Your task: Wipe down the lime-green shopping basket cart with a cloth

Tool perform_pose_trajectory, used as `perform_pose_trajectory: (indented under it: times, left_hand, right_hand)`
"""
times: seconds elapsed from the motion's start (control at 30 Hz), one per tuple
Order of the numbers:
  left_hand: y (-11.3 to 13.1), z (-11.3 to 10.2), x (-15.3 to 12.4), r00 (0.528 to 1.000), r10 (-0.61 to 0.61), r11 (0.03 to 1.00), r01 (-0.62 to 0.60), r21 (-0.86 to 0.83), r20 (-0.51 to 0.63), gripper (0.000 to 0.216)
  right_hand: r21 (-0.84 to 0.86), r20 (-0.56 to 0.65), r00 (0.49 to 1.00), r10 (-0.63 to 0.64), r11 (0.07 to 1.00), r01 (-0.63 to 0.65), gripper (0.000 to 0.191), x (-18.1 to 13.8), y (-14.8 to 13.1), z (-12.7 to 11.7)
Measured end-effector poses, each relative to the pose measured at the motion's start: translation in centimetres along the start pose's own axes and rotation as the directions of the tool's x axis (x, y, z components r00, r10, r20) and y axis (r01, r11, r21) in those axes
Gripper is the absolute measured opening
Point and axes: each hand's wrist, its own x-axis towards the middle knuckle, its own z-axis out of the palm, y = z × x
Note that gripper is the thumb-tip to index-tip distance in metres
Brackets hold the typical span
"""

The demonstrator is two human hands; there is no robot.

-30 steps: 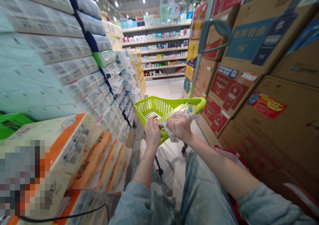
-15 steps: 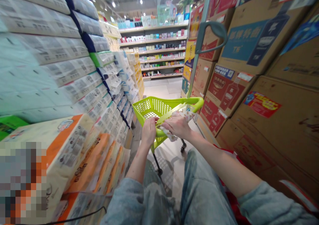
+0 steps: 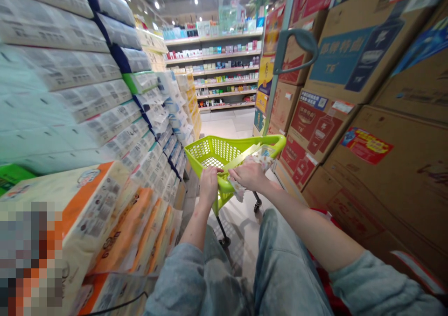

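left hand [image 3: 209, 185] stays curled round the rim of the green trolley basket [image 3: 276, 140] — right hand [image 3: 249, 176], closed over a crumpled cloth [image 3: 261, 158], has slid slightly along it; wiping continues.

Stacked tissue packs [image 3: 87, 96], cardboard boxes [image 3: 385, 176], far shelves [image 3: 217, 68], pale floor [image 3: 227, 124]

Glossy plastic basket [image 3: 224, 150]; matt cardboard boxes [image 3: 385, 166]
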Motion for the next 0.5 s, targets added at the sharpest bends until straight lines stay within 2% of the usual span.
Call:
perform_pose_trajectory:
  times: [0.1,0.17,0.23,0.33,0.5]
  left_hand:
    - [0.4,0.4,-0.1,1.000,-0.011,1.000,0.011,-0.005,-0.027,0.045]
    - [0.6,0.7,-0.2,0.999,-0.009,1.000,0.009,0.000,-0.045,0.044]
    - [0.9,1.0,-0.4,0.998,-0.006,1.000,0.007,0.020,-0.063,0.044]
    - [1.5,1.3,-0.7,0.998,-0.009,0.999,0.012,0.052,-0.062,0.043]
    - [2.5,1.8,-1.4,0.998,-0.017,0.996,0.022,0.083,-0.055,0.042]
  right_hand:
    - [0.112,-0.184,0.981,-0.064,0.990,0.086,0.043,-1.6,-0.6,0.5]
    - [0.170,-0.323,0.946,-0.038,0.981,0.097,0.037,-3.0,-1.0,1.0]
    - [0.200,-0.396,0.918,0.015,0.977,0.070,0.033,-3.9,-1.3,1.3]
    - [0.211,-0.365,0.931,0.011,0.975,0.071,0.034,-4.0,-1.1,1.0]
    - [0.161,-0.105,0.994,-0.009,0.987,0.026,0.042,-2.6,0.0,-0.2]
